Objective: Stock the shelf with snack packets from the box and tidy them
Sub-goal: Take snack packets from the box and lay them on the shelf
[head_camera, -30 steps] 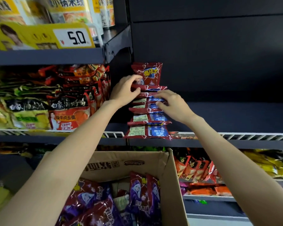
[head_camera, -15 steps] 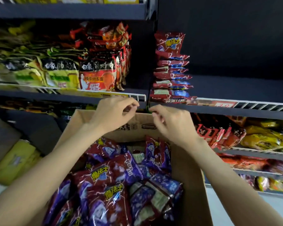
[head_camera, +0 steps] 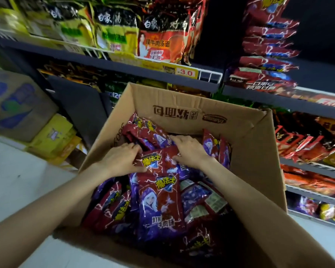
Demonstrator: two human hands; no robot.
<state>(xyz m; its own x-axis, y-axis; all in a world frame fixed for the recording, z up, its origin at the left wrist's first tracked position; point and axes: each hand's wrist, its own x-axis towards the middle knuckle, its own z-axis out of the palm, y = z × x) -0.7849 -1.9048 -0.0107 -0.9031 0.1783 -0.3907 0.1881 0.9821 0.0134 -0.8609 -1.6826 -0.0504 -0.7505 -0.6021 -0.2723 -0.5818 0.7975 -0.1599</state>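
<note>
Both hands have dropped from the shelf stack (head_camera: 267, 55) into the box (head_camera: 182, 105): left hand (head_camera: 120, 161) and right hand (head_camera: 190, 151) each grip the same snack packet (head_camera: 159, 161), starting the next restock load.

both hands (head_camera: 122, 161) (head_camera: 190, 149) gripping a red snack packet (head_camera: 161, 161) inside the cardboard box (head_camera: 255, 144)

An open cardboard box (head_camera: 240, 120) stands on the floor in front of the shelves, filled with snack packets (head_camera: 159, 202). Both hands are inside it near its far wall: the left hand (head_camera: 120, 159) at the left edge of one packet (head_camera: 159, 161), the right hand (head_camera: 190, 149) at its right edge. Behind the box, the upper shelf (head_camera: 124, 64) carries noodle packs (head_camera: 161, 35) on its left part and a stack of packets (head_camera: 265, 55) on its right. Cartons (head_camera: 17, 107) sit left of the box.
</note>
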